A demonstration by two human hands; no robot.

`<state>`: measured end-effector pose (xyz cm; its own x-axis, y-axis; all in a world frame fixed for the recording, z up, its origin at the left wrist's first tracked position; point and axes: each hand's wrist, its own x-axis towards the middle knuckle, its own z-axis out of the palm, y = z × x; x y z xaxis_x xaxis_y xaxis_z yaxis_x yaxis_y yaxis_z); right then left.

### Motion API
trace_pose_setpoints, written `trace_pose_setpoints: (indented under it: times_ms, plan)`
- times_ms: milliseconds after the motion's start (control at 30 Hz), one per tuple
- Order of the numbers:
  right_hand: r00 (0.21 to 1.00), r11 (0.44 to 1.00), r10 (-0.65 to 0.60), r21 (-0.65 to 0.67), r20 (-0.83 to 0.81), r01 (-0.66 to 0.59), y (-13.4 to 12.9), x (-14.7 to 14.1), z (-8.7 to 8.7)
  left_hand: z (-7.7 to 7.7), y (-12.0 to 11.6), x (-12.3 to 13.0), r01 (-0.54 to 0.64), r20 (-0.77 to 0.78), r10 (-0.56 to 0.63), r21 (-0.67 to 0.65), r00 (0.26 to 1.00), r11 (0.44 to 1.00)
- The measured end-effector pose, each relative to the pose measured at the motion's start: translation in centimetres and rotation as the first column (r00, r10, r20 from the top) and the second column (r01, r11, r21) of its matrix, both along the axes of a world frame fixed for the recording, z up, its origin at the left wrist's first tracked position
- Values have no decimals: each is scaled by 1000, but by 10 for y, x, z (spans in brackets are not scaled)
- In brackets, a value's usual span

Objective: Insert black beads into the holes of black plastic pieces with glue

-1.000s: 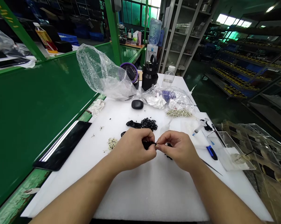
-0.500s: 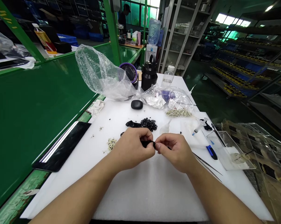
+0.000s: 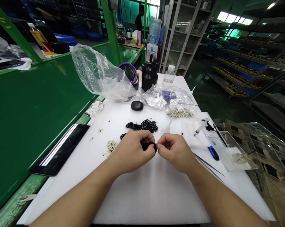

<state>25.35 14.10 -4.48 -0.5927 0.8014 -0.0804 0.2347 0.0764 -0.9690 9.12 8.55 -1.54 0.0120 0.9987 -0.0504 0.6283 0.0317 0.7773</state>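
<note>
My left hand (image 3: 135, 150) is closed around a small black piece (image 3: 147, 146), mostly hidden by the fingers. My right hand (image 3: 174, 152) pinches at the right end of that piece, thumb and forefinger together, close against the left fingertips. Just beyond the hands lies a heap of tiny black parts (image 3: 150, 125), with a shiny black elongated piece (image 3: 133, 126) touching its left side. Another black piece (image 3: 122, 136) shows partly behind my left hand. Left of that hand is a small pile of pale bits (image 3: 112, 147).
Tweezers (image 3: 210, 165), a blue-black pen-like tool (image 3: 213, 153), a syringe (image 3: 200, 129) and a clear tray (image 3: 229, 151) lie at right. A tablet (image 3: 59, 149) rests at left. Behind stand plastic bags (image 3: 104, 78), a black bottle (image 3: 149, 77) and a black oval case (image 3: 137, 105).
The view has shifted slightly, so the table items sit a little further left. Both hands keep their hold on the black piece. A person in the background has moved right.
</note>
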Motion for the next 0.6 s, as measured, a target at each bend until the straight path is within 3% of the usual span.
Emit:
trace_pose_setpoints:
  times_ms: [467, 533, 600]
  plan:
    - [1000, 999, 4, 34, 30, -5, 0, 1, 1, 0, 3, -4, 48, 239, -15, -134, 971, 990]
    - [999, 992, 14, 123, 28, -18, 1, 3, 2, -1, 4, -6, 44, 255, -5, -148, 967, 988]
    - [999, 927, -50, 371, -21, 54, 2, 9, 8, 0, 4, -7, 42, 267, 5, -169, 964, 985]
